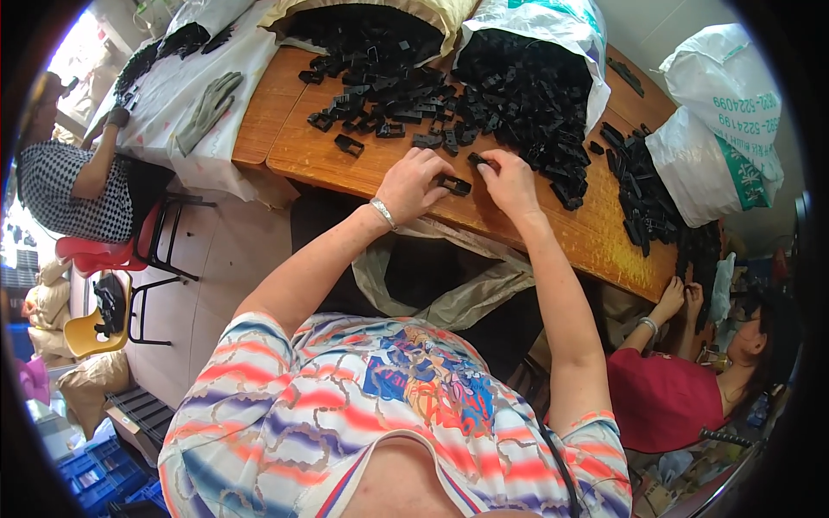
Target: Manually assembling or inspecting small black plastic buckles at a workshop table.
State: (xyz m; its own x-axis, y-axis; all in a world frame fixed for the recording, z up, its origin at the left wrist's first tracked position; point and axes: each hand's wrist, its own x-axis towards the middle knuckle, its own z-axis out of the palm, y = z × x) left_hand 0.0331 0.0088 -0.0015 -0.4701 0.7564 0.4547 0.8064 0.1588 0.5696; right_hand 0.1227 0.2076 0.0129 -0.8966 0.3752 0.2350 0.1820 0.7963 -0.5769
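My left hand (413, 186) is closed on a black plastic clip-like part (456, 186) just above the front edge of the wooden table (345, 173). Thumb and fingers of my right hand (511, 184) pinch a small black plastic piece (477, 160), its exact kind too small to make out. The two pieces are apart, a short way from each other. Beyond my hands spreads a heap of similar black plastic parts (527, 112), with one loose part (348, 145) lying to the left.
Two open sacks, one tan (445, 22) and one white (596, 52), spill parts at the back. Full white bags (725, 112) stand right. A co-worker in red (665, 397) sits right, another (73, 190) left by a cloth-covered table with a grey glove (209, 110).
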